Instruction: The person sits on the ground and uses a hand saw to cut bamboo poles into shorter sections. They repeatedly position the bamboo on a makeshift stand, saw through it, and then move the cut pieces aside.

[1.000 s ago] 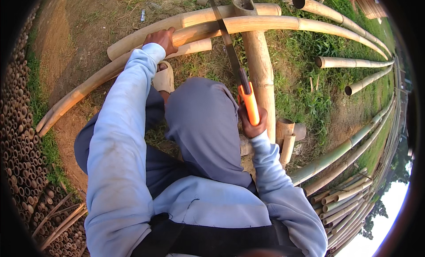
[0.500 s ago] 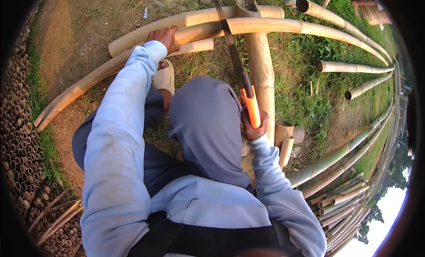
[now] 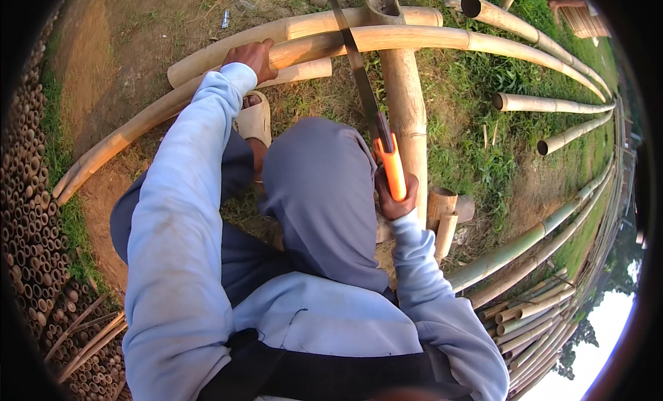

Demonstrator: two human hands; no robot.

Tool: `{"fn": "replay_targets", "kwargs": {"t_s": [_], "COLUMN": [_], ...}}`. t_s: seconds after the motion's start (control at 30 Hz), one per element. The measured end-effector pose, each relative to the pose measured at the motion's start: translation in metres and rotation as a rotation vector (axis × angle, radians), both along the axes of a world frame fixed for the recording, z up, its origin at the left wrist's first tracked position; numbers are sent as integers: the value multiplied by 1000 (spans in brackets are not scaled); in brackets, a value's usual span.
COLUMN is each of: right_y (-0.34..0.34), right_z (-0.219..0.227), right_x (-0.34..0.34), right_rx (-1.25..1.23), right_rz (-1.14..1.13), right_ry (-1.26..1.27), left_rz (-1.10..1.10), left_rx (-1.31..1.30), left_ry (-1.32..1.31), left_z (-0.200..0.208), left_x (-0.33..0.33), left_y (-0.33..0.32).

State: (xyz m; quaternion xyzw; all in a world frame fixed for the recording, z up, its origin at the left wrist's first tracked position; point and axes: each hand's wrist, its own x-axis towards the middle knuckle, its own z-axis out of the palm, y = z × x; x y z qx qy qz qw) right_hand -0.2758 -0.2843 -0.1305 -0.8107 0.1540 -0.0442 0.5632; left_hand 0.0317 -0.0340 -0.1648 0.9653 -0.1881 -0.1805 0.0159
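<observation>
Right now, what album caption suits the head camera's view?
Left hand on a bamboo pole, right hand gripping an orange-handled saw laid across it.

1. The head view comes from the left of two side-by-side fisheye cameras on the wearer's head, upright and unmirrored.
2. It faces down over the chest [image 3: 321, 306] and a bent knee [image 3: 318, 187] to the ground [image 3: 131, 28]; past the ground's edge at lower right, sky [image 3: 602, 335] shows.
3. The chest is nearest; both hands [image 3: 252, 59] lie farther out.
4. Bamboo poles [image 3: 552, 105] bend toward the dark round rim.
</observation>
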Motion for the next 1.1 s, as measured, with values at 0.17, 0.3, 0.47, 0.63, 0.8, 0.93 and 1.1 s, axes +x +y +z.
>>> {"fn": "replay_targets", "kwargs": {"t_s": [0.17,0.3,0.47,0.63,0.8,0.93,1.1], "right_y": [-3,4,7,-8,-6,-8,-8], "right_z": [-27,20,23,-27,-29,-25,-30], "right_x": [48,-64,-23,71,69,63,71], "right_rx": [-71,106,-4,78,91,121,117], "right_rz": [5,-33,39,52,83,74,43], "right_ry": [-281,23,-124,-117,-147,-139,-159], "left_rz": [-15,-21,-31,17,-73,-314,-266], "left_rx": [2,6,1,-36,-141,-278,-360], "left_ry": [0,3,5,-21,-261,-527,-549], "left_z": [9,3,-5,-2,-15,-31,-25], "left_x": [-2,0,3,6,-17,-60,-51], "left_y": [1,3,1,3,9,24,14]}}
